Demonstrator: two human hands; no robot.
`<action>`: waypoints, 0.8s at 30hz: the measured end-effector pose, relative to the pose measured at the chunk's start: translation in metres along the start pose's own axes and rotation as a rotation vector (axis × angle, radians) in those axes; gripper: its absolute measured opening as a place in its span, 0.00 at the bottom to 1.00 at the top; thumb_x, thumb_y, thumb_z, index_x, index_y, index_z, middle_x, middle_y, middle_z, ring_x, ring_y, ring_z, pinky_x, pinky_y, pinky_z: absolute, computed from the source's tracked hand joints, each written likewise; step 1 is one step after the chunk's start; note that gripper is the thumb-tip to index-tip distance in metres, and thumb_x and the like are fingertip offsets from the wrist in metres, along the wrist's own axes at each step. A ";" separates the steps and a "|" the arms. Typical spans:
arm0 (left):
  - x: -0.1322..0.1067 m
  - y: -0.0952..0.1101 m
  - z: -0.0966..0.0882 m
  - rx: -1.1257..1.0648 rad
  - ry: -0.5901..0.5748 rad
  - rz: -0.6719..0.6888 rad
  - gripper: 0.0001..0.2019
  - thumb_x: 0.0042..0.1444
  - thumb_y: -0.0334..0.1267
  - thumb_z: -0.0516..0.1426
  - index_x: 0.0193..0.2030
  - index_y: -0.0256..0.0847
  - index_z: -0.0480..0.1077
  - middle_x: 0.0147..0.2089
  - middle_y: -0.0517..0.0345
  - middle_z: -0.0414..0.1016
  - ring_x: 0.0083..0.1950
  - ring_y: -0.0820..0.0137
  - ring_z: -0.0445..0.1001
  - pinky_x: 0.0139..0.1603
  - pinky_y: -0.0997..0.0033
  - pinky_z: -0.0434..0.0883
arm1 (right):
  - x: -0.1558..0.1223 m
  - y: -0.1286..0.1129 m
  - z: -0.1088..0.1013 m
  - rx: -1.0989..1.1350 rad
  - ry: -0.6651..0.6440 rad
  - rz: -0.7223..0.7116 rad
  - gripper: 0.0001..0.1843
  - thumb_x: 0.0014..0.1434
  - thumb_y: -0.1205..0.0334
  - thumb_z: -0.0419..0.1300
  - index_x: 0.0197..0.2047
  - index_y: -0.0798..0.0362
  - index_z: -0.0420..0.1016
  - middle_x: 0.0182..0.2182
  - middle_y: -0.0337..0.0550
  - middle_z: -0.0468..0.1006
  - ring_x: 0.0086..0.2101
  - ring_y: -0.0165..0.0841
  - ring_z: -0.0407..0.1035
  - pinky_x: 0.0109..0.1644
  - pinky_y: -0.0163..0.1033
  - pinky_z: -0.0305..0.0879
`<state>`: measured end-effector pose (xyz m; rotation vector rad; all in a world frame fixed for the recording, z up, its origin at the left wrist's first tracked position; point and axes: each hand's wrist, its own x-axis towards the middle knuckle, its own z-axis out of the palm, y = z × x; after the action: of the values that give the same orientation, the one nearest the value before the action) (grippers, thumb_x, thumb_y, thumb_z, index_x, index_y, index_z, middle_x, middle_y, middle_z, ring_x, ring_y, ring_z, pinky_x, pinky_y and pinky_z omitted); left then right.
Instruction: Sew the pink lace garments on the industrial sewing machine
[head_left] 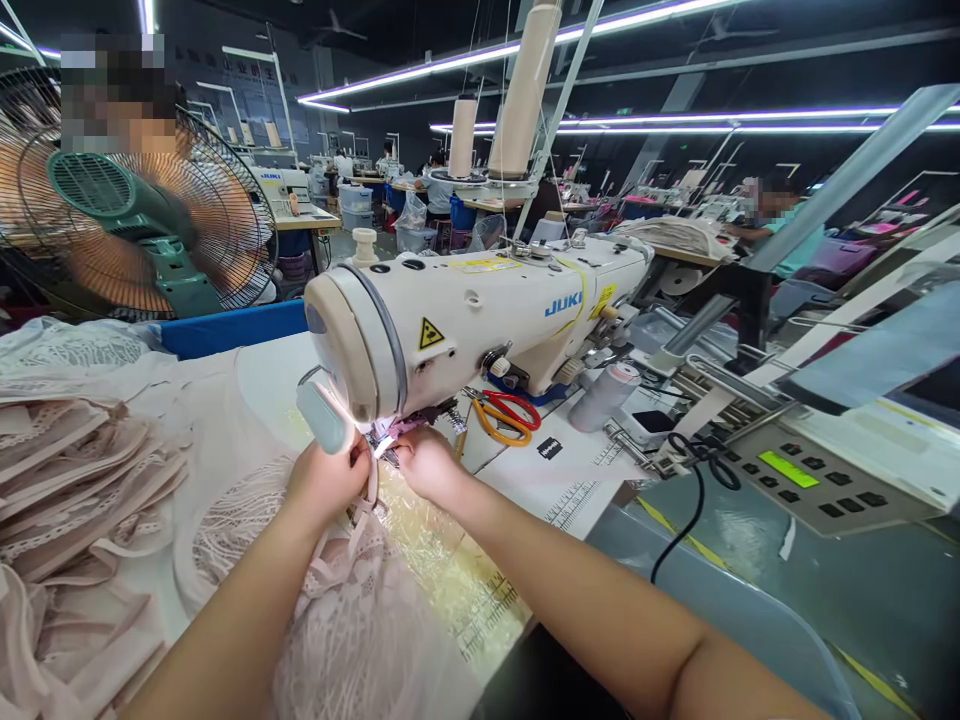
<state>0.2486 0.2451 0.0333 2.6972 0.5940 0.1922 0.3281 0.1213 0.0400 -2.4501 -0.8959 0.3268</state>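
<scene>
Both sets of fingers are closed, pinching pale pink lace fabric (352,600) under the needle of the cream JUKI sewing machine (480,320): left hand (326,480) nearer, right hand (427,462) just right. Judgement: keep the lace taut, fingertips off the needle. Orange-and-red scissors (506,415) lie right.

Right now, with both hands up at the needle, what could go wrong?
1. Both the left hand and right hand pinch the pink lace fabric right under the sewing machine head; fingers could likely get nicked if it runs.
2. The narrow strap hanging between the hands might snag or feed crooked.
3. The scissors lie close by the right hand and could get bumped.
</scene>
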 end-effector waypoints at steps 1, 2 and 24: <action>0.000 0.000 0.000 -0.001 0.001 0.004 0.10 0.52 0.42 0.46 0.30 0.43 0.65 0.34 0.54 0.71 0.40 0.62 0.71 0.34 0.69 0.62 | 0.000 0.001 0.000 0.001 -0.002 -0.003 0.19 0.56 0.72 0.50 0.44 0.53 0.79 0.45 0.44 0.77 0.44 0.35 0.70 0.47 0.34 0.63; 0.000 0.000 0.001 0.000 0.000 0.006 0.09 0.52 0.42 0.46 0.30 0.43 0.65 0.34 0.55 0.71 0.40 0.63 0.71 0.34 0.70 0.62 | 0.000 0.001 0.000 0.002 -0.003 -0.004 0.19 0.57 0.72 0.50 0.44 0.52 0.79 0.45 0.43 0.77 0.43 0.35 0.70 0.47 0.34 0.63; 0.008 -0.006 0.007 0.061 0.047 0.016 0.15 0.53 0.45 0.48 0.40 0.42 0.70 0.41 0.48 0.72 0.47 0.57 0.69 0.42 0.65 0.65 | 0.005 0.015 -0.004 -0.260 -0.003 -0.079 0.19 0.59 0.67 0.49 0.51 0.51 0.72 0.49 0.49 0.73 0.47 0.39 0.68 0.46 0.40 0.65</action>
<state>0.2549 0.2518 0.0253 2.7644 0.6010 0.2460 0.3417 0.1130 0.0349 -2.6394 -1.0930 0.1958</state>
